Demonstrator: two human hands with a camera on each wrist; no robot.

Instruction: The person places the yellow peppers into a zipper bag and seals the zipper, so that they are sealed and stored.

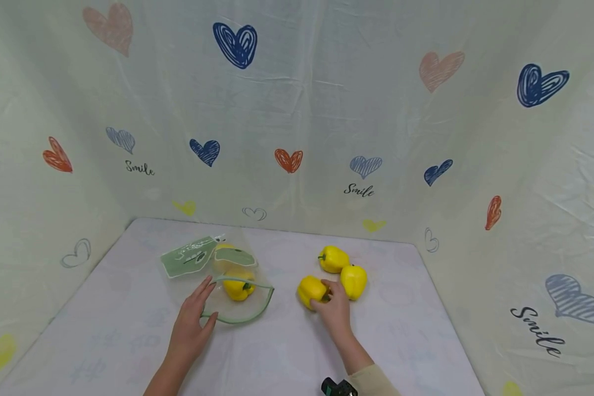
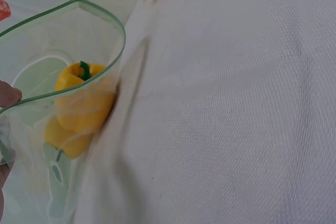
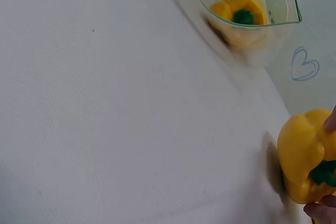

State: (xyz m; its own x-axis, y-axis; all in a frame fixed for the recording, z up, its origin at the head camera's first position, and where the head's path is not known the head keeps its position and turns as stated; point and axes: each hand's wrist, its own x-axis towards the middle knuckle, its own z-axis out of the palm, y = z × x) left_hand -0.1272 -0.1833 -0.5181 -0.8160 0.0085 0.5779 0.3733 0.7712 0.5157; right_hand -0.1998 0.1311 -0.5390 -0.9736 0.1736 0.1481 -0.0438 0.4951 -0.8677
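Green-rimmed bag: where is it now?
In the head view, the bag lies left of centre, the left hand at its rim, yellow peppers inside.

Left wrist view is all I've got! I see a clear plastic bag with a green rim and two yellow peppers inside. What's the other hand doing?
Observer: The right hand grips a rounded yellow bell pepper.
Operator: I see just one pepper outside the bag. Are there more?
Observer: Three altogether: that one, a second yellow pepper farther back, and a third yellow pepper to the hand's right.
Operator: Anything by the sleeve?
Observer: A small black object; I can't tell what.
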